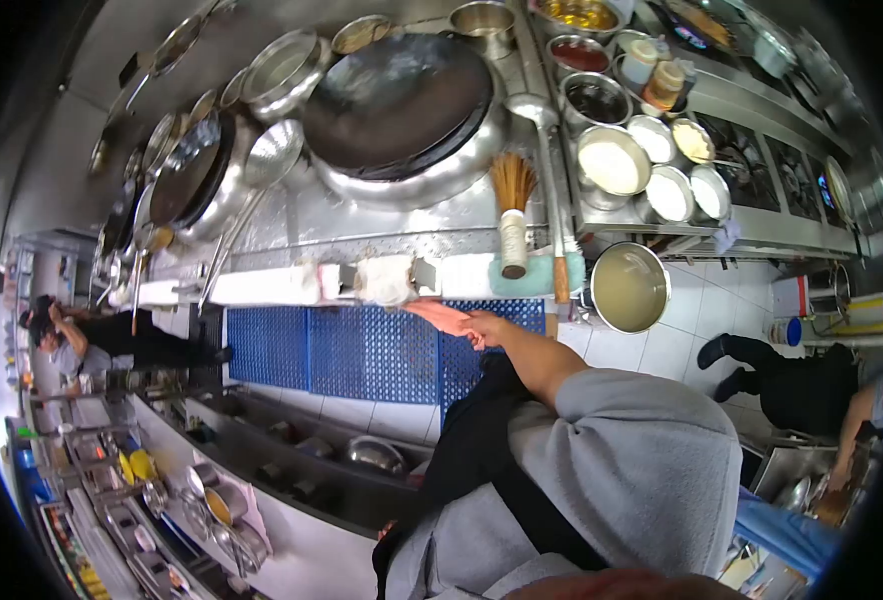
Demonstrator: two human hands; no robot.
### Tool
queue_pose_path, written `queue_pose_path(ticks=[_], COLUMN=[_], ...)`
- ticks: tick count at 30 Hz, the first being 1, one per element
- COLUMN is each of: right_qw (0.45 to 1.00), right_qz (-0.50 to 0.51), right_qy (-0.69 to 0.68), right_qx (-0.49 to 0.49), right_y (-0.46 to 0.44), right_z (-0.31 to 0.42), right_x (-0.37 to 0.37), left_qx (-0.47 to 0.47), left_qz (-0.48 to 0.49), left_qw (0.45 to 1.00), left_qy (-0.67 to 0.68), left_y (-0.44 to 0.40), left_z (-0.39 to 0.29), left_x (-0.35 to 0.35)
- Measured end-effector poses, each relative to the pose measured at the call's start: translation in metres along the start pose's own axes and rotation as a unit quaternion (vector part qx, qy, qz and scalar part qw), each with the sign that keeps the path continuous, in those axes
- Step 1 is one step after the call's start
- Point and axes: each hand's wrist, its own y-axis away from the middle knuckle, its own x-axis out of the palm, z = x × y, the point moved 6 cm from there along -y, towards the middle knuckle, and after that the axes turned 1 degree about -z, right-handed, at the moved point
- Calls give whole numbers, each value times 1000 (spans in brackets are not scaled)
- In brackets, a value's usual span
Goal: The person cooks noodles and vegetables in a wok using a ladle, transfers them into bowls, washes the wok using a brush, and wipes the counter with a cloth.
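In the head view, my right hand (483, 329) is closed around one end of a folded salmon-pink cloth (439, 316). The cloth's far end reaches the front edge of the steel wok range (362, 225), beside a crumpled whitish cloth (386, 280). Only a sliver of my left hand (387, 529) shows low beside my body, so its fingers are hidden. Above my right hand, a bamboo wok brush (513, 215) with a wrapped white handle lies on a green cloth (510, 274). A large dark wok (399, 105) rests on the burner behind.
A long-handled ladle (550, 180) and a strainer (274, 155) lie across the range. Bowls of sauces and white powders (614, 165) crowd the right side. A pot of cloudy liquid (630, 287) stands below. One person (72, 340) is at left, another (812, 385) at right.
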Motion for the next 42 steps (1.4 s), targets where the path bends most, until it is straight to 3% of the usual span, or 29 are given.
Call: queue_pose_path(ticks=[1, 3, 6, 7, 8, 10, 13, 17, 23, 29, 33, 36, 37, 38, 39, 40, 42], right_qw=[998, 999, 997, 991, 987, 987, 986, 941, 893, 942, 981, 965, 942, 913, 878, 957, 932], right_qz=[14, 20, -23, -8, -10, -45, 56, -73, -91, -37, -9, -45, -63, -85, -110, -69, -21], right_qy=[1, 39, 69, 130, 160, 151, 147, 322, 433, 326, 184, 205, 276, 347, 414, 209, 286], right_qx=[-61, -12, -16, 11, -31, -24, -49, -73, -88, -70, -66, -156, -178, -198, -215, -188, -222], right_y=[-6, -9, -28, -7, -7, 4, -9, 14, 43, 40, 2, -3, -1, -1, -1, -67, -19], right_z=[3, 7, -1, 6, 8, 11, 11, 38, 48, 40, 36, 43, 46, 49, 51, 24, 43], right_x=[-7, -29, -36, -22, -12, 18, 52, 75, 102, 112, 108, 96, 97, 96, 94, 78, 103], left_qx=[3, 11, 16, 15, 14, 14, 17, 21, 21, 28, 32, 83, 115, 61, 6, 5, -13], left_qz=[-5, -11, -15, -17, -18, -20, -19, -13, -5, -1, 3, 23, 32, 64, 92, 92, 90], left_qw=[1000, 1000, 1000, 1000, 1000, 1000, 1000, 1000, 1000, 1000, 999, 996, 993, 995, 994, 994, 995], left_qy=[0, 2, 2, 5, 4, 8, 8, 9, 4, 1, -2, 12, 11, 39, 64, 54, 43], left_y=[-4, -11, -18, -20, -23, -28, -30, -29, -21, -14, 3, 34, 50, 53, 22, 21, 21], left_z=[-5, -12, -15, -18, -21, -23, -20, -15, -5, 3, 15, 54, 57, 50, -8, -14, -21], left_x=[2, 5, 7, 10, 12, 14, 16, 17, 24, 29, 27, 55, 62, 43, -65, -74, -82])
